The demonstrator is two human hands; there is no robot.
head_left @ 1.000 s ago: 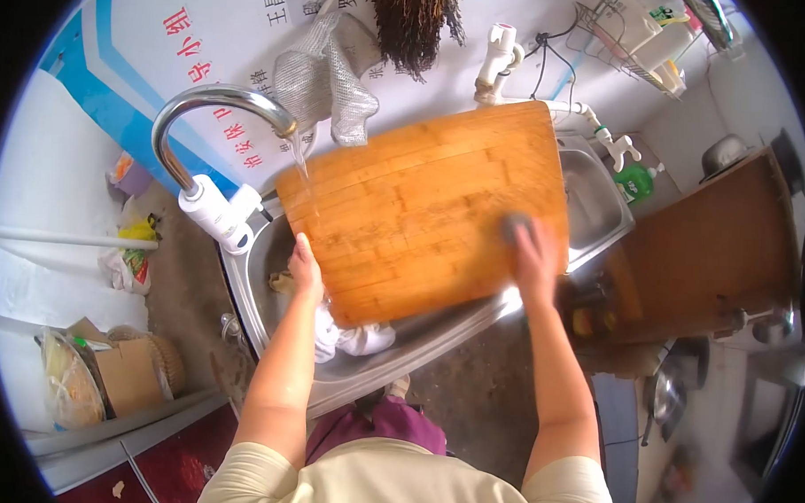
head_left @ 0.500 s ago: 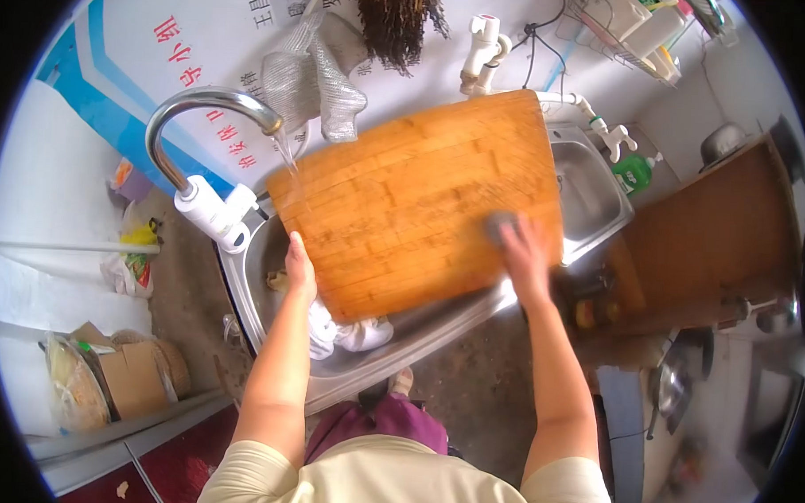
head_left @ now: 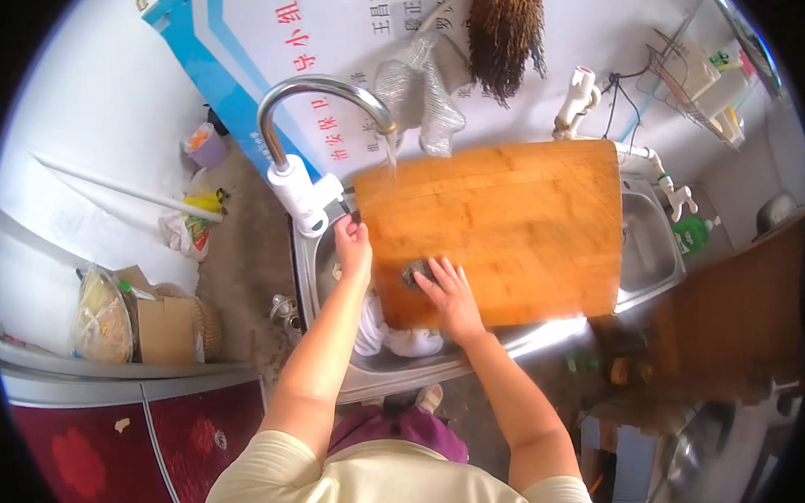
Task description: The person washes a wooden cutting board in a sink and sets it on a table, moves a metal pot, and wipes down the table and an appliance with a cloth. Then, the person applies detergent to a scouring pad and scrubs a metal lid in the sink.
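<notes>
Since half a second ago, the right hand [head_left: 454, 302] has swept from the board's right part to its lower left, and the left hand [head_left: 353, 248] has left the board's side for the faucet's base. Palm down and half open, fingers loosely spread, the right hand has hold of a dark scrubber [head_left: 414, 272] at its thumb and fingertips, against the wooden board [head_left: 510, 229]. The left hand is curled, fingertips drawn together beside a small black lever [head_left: 345, 205]; whether they grip it I cannot tell. Part of the scrubber is hidden by the right hand, and the board covers much of the steel sink [head_left: 438, 372], with white cloth [head_left: 413, 342] showing below its edge. The board lies tilted across the sink, water from the faucet [head_left: 324, 82] falling at its upper left corner. Behind hang a grey mesh cloth [head_left: 438, 120] and a bristle brush [head_left: 505, 42], cut off at the top. Dark red cabinet doors [head_left: 85, 453] stand at lower left; the right side is blurred.
</notes>
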